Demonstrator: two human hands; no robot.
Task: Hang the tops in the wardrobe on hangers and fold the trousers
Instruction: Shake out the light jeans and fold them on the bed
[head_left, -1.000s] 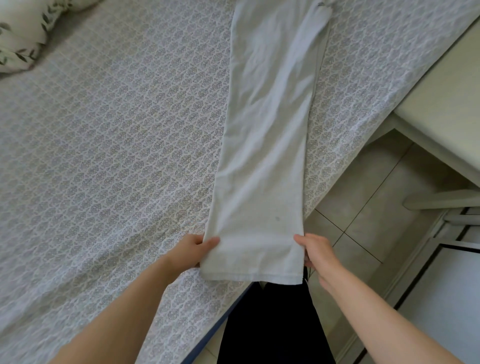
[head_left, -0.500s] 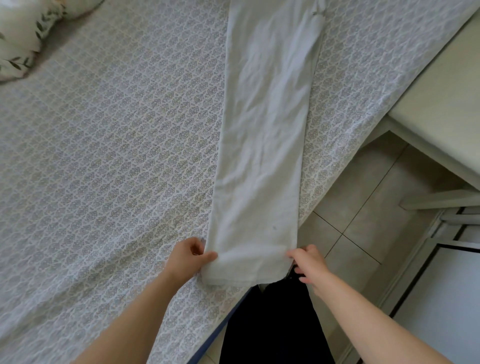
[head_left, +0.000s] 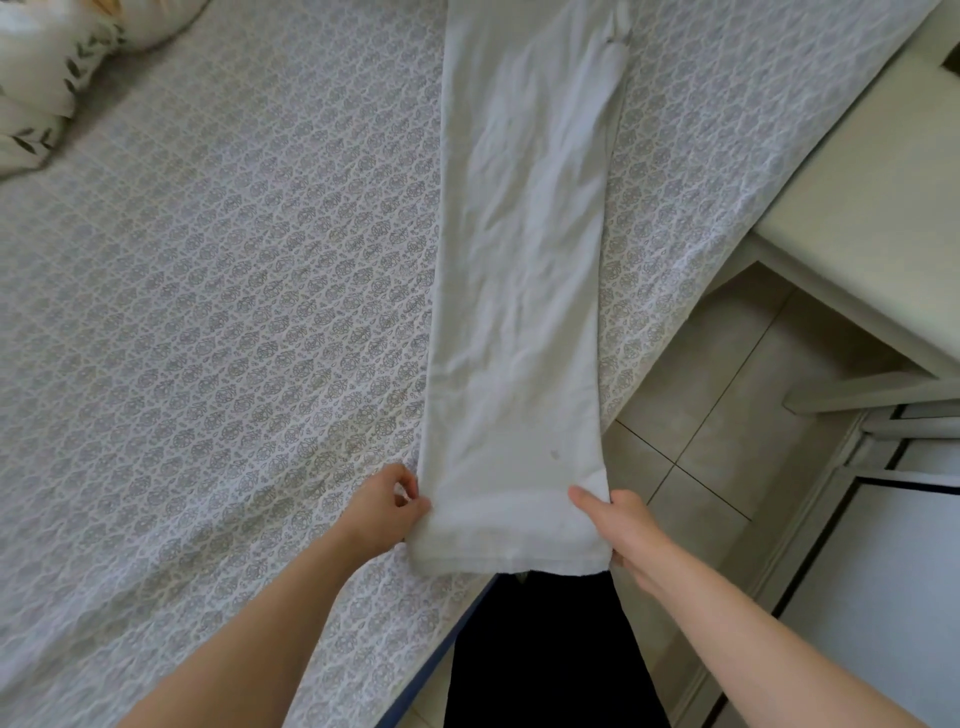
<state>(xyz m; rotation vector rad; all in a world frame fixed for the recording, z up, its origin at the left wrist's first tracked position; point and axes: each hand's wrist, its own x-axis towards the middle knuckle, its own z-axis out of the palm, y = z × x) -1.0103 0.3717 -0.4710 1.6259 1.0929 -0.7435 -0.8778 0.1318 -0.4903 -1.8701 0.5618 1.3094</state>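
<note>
White trousers (head_left: 524, 260) lie stretched out lengthwise on the patterned bed (head_left: 208, 312), legs laid one over the other, hem end nearest me at the bed's edge. My left hand (head_left: 387, 506) pinches the left corner of the hem. My right hand (head_left: 621, 530) grips the right corner, thumb on top of the cloth. The hem end is lifted slightly off the bed between both hands. The waist end runs out of view at the top.
A leaf-print pillow (head_left: 47, 67) lies at the top left of the bed. A pale table (head_left: 857, 218) stands to the right over a tiled floor (head_left: 727, 415). White furniture (head_left: 883, 597) fills the lower right. My dark clothing (head_left: 540, 649) shows below the hem.
Both hands have shifted their hold on the hem corners, and the hem end has risen a little. The trousers stay stretched along the bed.
</note>
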